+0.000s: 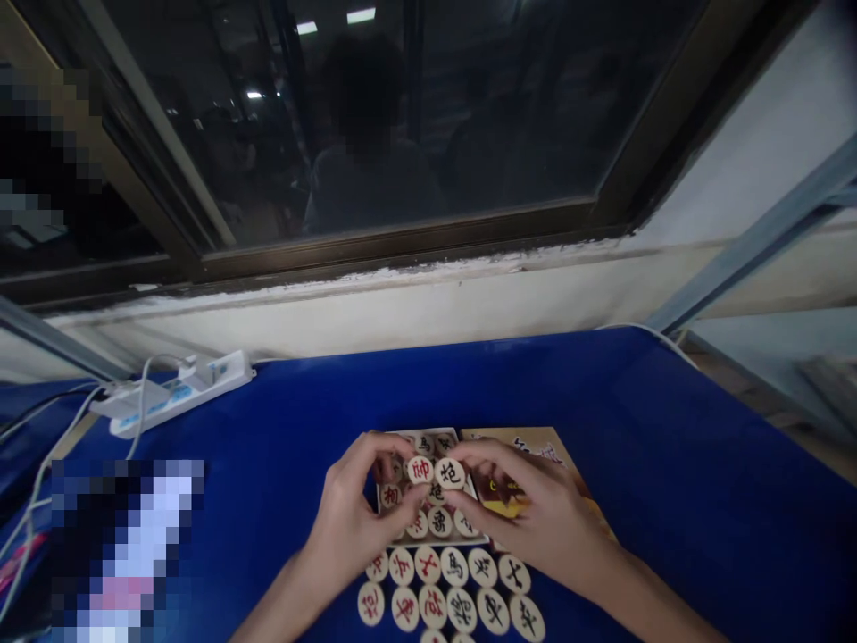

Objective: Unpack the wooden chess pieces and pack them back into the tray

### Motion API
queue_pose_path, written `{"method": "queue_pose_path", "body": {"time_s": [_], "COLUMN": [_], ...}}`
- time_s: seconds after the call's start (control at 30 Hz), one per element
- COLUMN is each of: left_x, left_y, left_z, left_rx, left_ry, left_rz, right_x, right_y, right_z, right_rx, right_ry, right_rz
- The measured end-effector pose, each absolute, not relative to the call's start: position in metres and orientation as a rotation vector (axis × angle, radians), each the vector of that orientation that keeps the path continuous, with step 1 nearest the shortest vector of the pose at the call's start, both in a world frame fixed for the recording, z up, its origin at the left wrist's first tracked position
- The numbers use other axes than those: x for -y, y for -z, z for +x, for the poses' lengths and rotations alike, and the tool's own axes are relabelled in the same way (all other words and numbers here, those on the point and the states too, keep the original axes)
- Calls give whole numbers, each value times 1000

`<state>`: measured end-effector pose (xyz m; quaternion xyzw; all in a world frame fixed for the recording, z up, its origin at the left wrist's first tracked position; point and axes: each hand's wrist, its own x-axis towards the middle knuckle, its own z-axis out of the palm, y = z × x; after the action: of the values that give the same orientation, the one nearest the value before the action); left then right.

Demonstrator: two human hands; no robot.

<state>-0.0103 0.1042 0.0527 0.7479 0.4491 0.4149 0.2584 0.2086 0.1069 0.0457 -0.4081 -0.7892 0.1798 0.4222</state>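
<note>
Packing looks under way: left hand [348, 522] pinches a red-marked chess piece [420, 470] and right hand [536, 518] a black-marked piece [450, 473] above the tray [428, 487], probably needing empty slots, with loose pieces [455, 589] nearer on the counter [669, 464].

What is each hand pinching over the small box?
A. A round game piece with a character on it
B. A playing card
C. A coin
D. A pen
A: the left hand pinches a pale round piece with a red character, and the right hand pinches a round piece with a black character, both above the box of pieces.
</note>
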Motion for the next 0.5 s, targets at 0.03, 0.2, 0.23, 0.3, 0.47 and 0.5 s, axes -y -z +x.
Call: {"method": "queue_pose_path", "body": {"time_s": [0.03, 0.2, 0.23, 0.3, 0.47, 0.5], "left_x": [-104, -110, -110, -103, -33, -15], "left_y": [-55, -62, -63, -66, -60, -54], "left_z": [-11, -18, -21, -26, -31, -29], "left_rx": [-1220, -1336, -1365, -1421, -1648, -1689], "left_ry": [-1141, -1231, -1245, -1285, -1391, -1383], "left_rz": [2055, 2199, 2230, 2274, 2215, 2226], "right_x": [-107, -115, -115, -110, -48, -30], "right_y": [-48, -56, -58, -63, -55, -48], "right_z": [211, 234, 240, 248, 245, 241], "right_rx": [1972, 1976, 1929, 1789, 1717, 1773], "right_ry": [-412, 52, 109, 141, 68, 38], "right_rz": [-1015, -1001, -1041, -1178, -1400, -1374]}}
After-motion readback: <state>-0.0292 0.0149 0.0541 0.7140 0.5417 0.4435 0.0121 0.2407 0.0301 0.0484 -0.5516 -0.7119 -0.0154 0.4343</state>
